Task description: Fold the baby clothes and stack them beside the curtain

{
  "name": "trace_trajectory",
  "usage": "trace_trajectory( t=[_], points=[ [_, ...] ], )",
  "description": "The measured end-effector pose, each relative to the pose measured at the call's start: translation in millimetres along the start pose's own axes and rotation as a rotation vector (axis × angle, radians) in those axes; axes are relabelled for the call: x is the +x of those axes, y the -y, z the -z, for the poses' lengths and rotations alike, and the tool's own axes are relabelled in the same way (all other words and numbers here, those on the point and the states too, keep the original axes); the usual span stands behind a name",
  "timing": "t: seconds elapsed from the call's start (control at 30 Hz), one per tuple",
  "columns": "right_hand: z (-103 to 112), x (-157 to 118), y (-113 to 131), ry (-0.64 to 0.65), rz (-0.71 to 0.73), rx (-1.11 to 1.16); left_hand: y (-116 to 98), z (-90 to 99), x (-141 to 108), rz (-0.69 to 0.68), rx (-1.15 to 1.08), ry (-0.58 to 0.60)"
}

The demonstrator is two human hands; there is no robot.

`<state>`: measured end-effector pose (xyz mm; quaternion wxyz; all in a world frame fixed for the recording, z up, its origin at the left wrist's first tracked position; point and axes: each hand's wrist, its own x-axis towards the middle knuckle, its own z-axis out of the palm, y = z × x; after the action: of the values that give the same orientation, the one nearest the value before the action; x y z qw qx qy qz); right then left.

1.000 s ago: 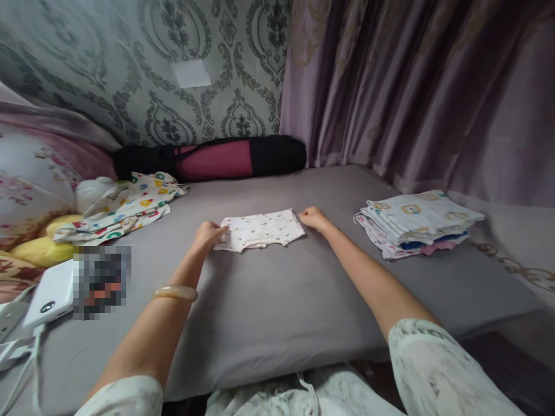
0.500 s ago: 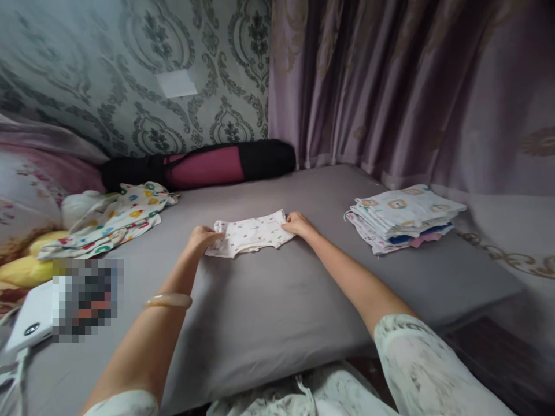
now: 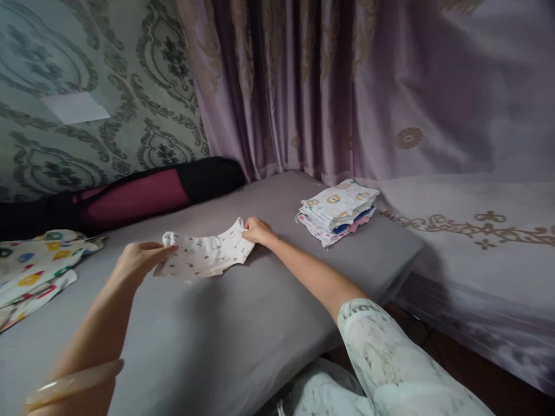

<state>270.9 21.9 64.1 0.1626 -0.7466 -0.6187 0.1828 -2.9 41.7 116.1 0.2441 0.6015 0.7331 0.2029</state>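
Left hand (image 3: 137, 261) and right hand (image 3: 260, 231) clamp grips on a white, small-printed cloth garment (image 3: 207, 253) over the grey fabric-covered bed (image 3: 277, 318), inside its near edge.

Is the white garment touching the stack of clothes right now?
Apart. The head view plainly shows grey sheet between the white garment and the stack of clothes.

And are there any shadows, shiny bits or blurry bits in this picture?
Head view: a soft shadow darkens the grey sheet below the cloth; head view: the bracelet has a pale shine; head view: the curtain has dark folds, and the cloth's lower edge looks slightly blurry.
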Motion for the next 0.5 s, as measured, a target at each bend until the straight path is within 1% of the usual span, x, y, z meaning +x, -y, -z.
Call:
trace_trajectory(
  t=[0.07, 0.1, 0.17, 0.23, 0.33, 0.43, 0.5],
  points=[
    [19.6, 0.2, -13.7, -0.052, -0.003, 0.020, -24.1, -1.6, -7.9, -0.023, -0.096, 0.024],
    [31.7, -0.5, -22.3, -0.077, -0.013, 0.023, -36.4, -4.7, -11.0, -0.030, -0.144, 0.035],
    [60.0, -4.3, -42.3, -0.119, -0.037, 0.012, -61.3, -15.7, -15.7, -0.092, -0.226, 0.078],
    [92.0, -10.7, -64.7, -0.170, -0.070, -0.011, -87.2, -31.4, -18.8, -0.162, -0.302, 0.134],
    [142.6, -22.7, -99.2, -0.275, -0.098, -0.050, -128.7, -60.0, -23.3, -0.231, -0.414, 0.207],
    [190.4, -33.8, -132.3, -0.351, -0.191, -0.106, -172.6, -90.3, -30.7, -0.275, -0.543, 0.273],
    [218.2, -39.0, -154.4, -0.385, -0.252, -0.134, -201.2, -110.5, -37.7, -0.270, -0.607, 0.319]
  ],
)
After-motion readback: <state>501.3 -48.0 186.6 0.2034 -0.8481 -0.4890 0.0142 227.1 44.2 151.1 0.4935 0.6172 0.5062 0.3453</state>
